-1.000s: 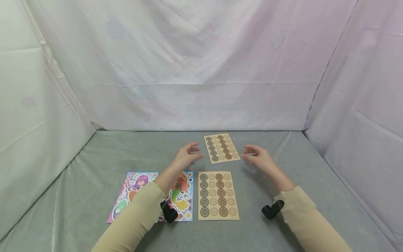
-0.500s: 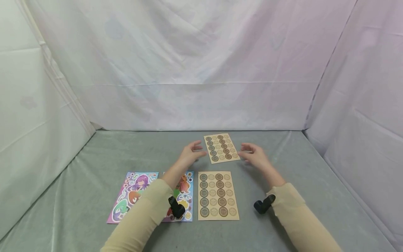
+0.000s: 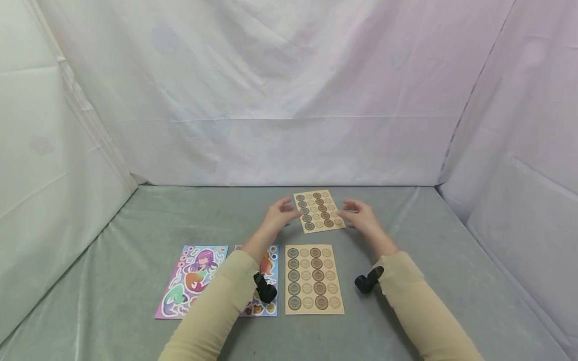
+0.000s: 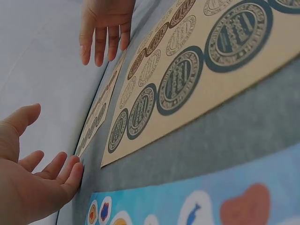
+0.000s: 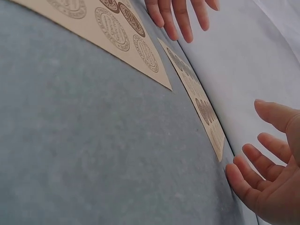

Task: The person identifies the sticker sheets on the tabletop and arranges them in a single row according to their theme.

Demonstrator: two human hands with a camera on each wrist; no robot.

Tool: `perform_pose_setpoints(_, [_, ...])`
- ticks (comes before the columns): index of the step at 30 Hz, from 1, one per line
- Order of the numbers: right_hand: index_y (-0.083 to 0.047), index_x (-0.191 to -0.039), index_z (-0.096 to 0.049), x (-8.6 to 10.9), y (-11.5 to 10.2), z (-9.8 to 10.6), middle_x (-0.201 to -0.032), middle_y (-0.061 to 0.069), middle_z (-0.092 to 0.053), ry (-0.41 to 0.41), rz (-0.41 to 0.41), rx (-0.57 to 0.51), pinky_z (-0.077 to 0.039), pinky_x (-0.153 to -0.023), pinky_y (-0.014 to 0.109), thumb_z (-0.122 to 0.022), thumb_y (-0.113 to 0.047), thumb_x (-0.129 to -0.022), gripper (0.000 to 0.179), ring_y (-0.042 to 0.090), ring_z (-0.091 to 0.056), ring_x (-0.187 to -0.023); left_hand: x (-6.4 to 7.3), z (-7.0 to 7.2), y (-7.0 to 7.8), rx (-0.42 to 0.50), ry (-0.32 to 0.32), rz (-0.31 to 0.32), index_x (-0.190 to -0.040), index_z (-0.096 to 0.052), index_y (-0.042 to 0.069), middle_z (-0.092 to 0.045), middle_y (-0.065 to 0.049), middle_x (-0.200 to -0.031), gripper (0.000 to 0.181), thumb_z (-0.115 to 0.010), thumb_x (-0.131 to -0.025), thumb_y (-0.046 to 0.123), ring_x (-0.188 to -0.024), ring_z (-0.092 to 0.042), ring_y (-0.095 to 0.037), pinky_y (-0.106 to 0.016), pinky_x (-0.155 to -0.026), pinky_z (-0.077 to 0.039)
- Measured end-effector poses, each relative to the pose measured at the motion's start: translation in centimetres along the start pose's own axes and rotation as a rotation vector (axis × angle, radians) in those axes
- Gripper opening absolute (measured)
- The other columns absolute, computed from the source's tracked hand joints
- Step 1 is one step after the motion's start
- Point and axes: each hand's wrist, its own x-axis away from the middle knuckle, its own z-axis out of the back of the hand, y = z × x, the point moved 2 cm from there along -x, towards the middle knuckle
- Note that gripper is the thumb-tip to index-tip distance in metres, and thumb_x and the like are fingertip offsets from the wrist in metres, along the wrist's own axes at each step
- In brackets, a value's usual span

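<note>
A tan sheet of round stickers [image 3: 318, 210] lies slightly turned toward the back of the table. At its left edge hovers my left hand [image 3: 276, 216], fingers loosely bent and holding nothing. On the other side my right hand [image 3: 361, 218] is near the sheet's right edge, its fingers also relaxed around nothing. The right wrist view shows this right hand [image 5: 269, 173] with thumb and fingers spread apart. Closer to me, a second tan sticker sheet [image 3: 313, 279] lies flat and straight, with rows of dark and pale circles.
Left of the near tan sheet are two colourful mermaid sticker sheets, the outer one [image 3: 191, 281] and an inner one [image 3: 271, 281] partly covered by my left sleeve [image 3: 226, 296]. Grey cloth [image 3: 113, 281] covers the table. White curtains [image 3: 289, 100] enclose the back and sides.
Both hands have moved inward and a little forward, closing in on the far tan sticker sheet from either side. The sheets lie where they were.
</note>
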Motion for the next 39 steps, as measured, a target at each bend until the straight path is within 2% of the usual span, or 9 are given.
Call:
perform_pose_setpoints(5, [-0.001,-0.141,-0.044,-0.7,0.0,-0.1,-0.136,0.021,-0.046,0.011,-0.007,-0.012,-0.05,-0.086,0.041,-0.066,-0.017,-0.091,0.057,0.035,-0.049,-0.119,-0.5,-0.5,-0.1,0.023,0.001,-0.001,-0.144,-0.041,0.007,-0.053,-0.018,-0.132,0.068,-0.072,-0.085,0.016,-0.114,-0.055,-0.033,-0.042,-0.094,-0.045])
perform_pose_setpoints(11, [-0.002,-0.142,-0.042,-1.2,0.1,-0.5,-0.137,0.023,-0.045,0.03,-0.044,-0.006,-0.05,-0.088,0.042,-0.067,-0.017,-0.091,0.059,0.037,-0.049,-0.119,-0.7,-0.8,-0.3,0.04,0.007,0.039,-0.145,-0.039,0.007,-0.052,-0.019,-0.132,0.07,-0.072,-0.086,0.018,-0.114,-0.055,-0.031,-0.038,-0.092,-0.047])
perform_pose_setpoints(14, [-0.002,-0.143,-0.04,-1.6,0.4,-0.6,-0.138,0.025,-0.044,0.044,-0.063,-0.039,-0.049,-0.09,0.042,-0.066,-0.016,-0.091,0.06,0.037,-0.049,-0.12,-0.8,-0.8,-0.4,0.053,0.014,0.054,-0.146,-0.038,0.006,-0.052,-0.02,-0.133,0.071,-0.073,-0.085,0.018,-0.112,-0.057,-0.031,-0.037,-0.091,-0.048])
perform_pose_setpoints(19, [-0.001,-0.145,-0.036,-1.6,0.4,-0.5,-0.139,0.026,-0.042,0.019,-0.066,-0.087,-0.049,-0.091,0.041,-0.066,-0.017,-0.092,0.063,0.037,-0.051,-0.119,-1.0,-0.7,-0.3,0.067,0.045,0.11,-0.145,-0.04,0.005,-0.053,-0.02,-0.132,0.07,-0.074,-0.084,0.018,-0.108,-0.06,-0.029,-0.036,-0.09,-0.049])
perform_pose_setpoints(24, [-0.001,-0.145,-0.036,-1.4,0.3,-0.6,-0.137,0.026,-0.045,-0.001,-0.054,-0.081,-0.049,-0.091,0.039,-0.065,-0.018,-0.092,0.064,0.036,-0.053,-0.117,-1.2,-0.6,-0.3,0.084,0.065,0.155,-0.144,-0.04,0.005,-0.057,-0.018,-0.128,0.068,-0.072,-0.086,0.018,-0.11,-0.06,-0.027,-0.033,-0.089,-0.05])
perform_pose_setpoints(31, [0.0,-0.144,-0.037,-1.2,0.6,-0.8,-0.136,0.027,-0.046,-0.012,-0.046,-0.066,-0.049,-0.091,0.04,-0.065,-0.019,-0.092,0.063,0.036,-0.053,-0.117,-1.0,-0.7,-0.3,0.093,0.069,0.166,-0.143,-0.042,0.004,-0.056,-0.016,-0.127,0.067,-0.072,-0.085,0.018,-0.108,-0.06,-0.025,-0.031,-0.087,-0.05])
perform_pose_setpoints(39, [0.0,-0.144,-0.038,-1.1,0.5,-0.9,-0.136,0.027,-0.047,-0.02,-0.042,-0.066,-0.048,-0.091,0.042,-0.064,-0.02,-0.093,0.061,0.037,-0.052,-0.118,-0.6,-1.1,-0.1,0.075,0.058,0.16,-0.142,-0.044,0.005,-0.06,-0.015,-0.123,0.065,-0.072,-0.085,0.019,-0.106,-0.061,-0.025,-0.035,-0.089,-0.049])
